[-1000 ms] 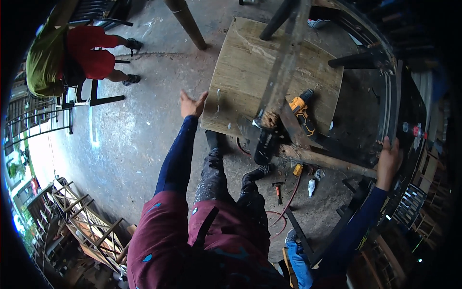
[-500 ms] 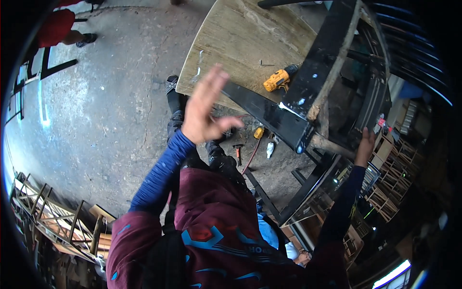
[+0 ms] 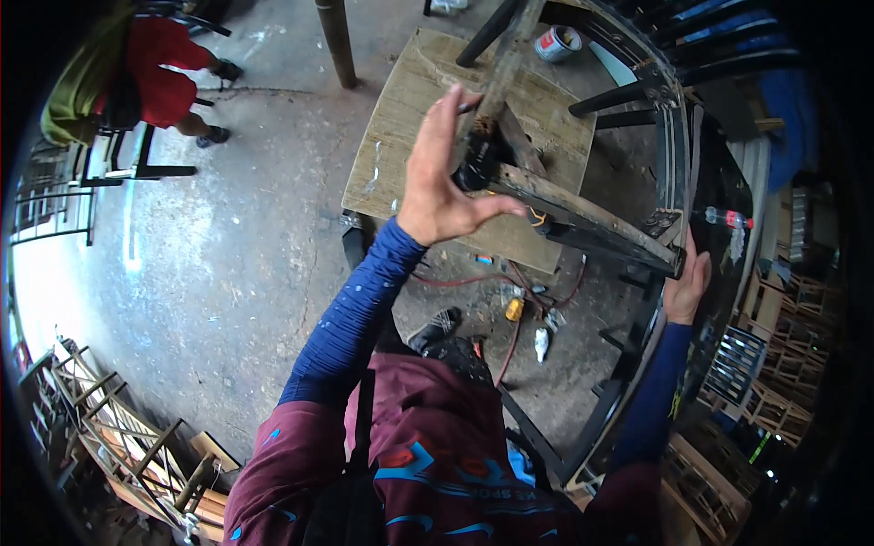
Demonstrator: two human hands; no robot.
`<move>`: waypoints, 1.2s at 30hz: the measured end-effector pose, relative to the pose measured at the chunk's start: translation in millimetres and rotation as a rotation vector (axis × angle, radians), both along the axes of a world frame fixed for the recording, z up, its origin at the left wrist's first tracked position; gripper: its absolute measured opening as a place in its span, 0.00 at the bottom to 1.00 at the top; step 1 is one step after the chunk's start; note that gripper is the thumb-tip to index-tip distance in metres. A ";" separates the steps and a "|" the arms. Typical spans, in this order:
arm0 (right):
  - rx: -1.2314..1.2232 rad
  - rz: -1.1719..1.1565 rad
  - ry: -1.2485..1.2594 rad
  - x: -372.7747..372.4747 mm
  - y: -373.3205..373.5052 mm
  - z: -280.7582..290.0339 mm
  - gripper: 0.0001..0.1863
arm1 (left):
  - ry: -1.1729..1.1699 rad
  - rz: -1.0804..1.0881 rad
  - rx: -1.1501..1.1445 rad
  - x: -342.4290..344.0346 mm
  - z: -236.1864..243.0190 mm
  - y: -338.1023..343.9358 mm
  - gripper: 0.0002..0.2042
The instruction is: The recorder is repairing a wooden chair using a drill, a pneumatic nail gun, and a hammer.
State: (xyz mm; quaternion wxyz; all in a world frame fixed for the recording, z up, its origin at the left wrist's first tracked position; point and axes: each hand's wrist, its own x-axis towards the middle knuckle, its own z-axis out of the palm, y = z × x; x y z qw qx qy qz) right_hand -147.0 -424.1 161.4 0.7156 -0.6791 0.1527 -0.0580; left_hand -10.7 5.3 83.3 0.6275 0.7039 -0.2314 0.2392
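A dark wooden chair frame (image 3: pixel 610 232) with bare, worn wood on its underside is tipped over a plywood board (image 3: pixel 382 155). My left hand (image 3: pixel 437 187) is raised beside a black corner of the frame, fingers extended and thumb spread. I cannot tell whether its fingertips touch the frame. At the right, my right hand (image 3: pixel 685 287) grips the lower outer corner of the frame. A yellow drill (image 3: pixel 537 218) lies on the board, mostly hidden beneath the frame. Chair slats (image 3: pixel 719 45) show at the upper right.
A co-worker (image 3: pixel 159 73) in red shorts stands by black frames at upper left. A paint can (image 3: pixel 558 43), a plastic bottle (image 3: pixel 726 217), red hose (image 3: pixel 455 280), yellow tool (image 3: pixel 514 308) and white tube (image 3: pixel 542 343) lie around. Stacked wooden frames (image 3: pixel 137 428) line the lower left.
My left hand has moved from the board's left side up and right to the frame's corner. My right hand stays on the frame, which has shifted, now hiding more of the drill.
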 end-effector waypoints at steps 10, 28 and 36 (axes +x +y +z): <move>-0.205 0.009 -0.495 -42.5 3.9 -242.0 0.44 | 0.130 0.031 0.223 -18.8 -97.5 22.1 0.56; -0.618 -0.449 -0.699 11.9 26.4 -303.8 0.22 | 0.026 0.185 -0.137 -0.2 -171.8 -27.1 0.11; -1.343 -0.356 -1.440 32.7 162.7 -71.2 0.28 | -0.111 0.280 -0.088 3.0 -178.2 -19.3 0.10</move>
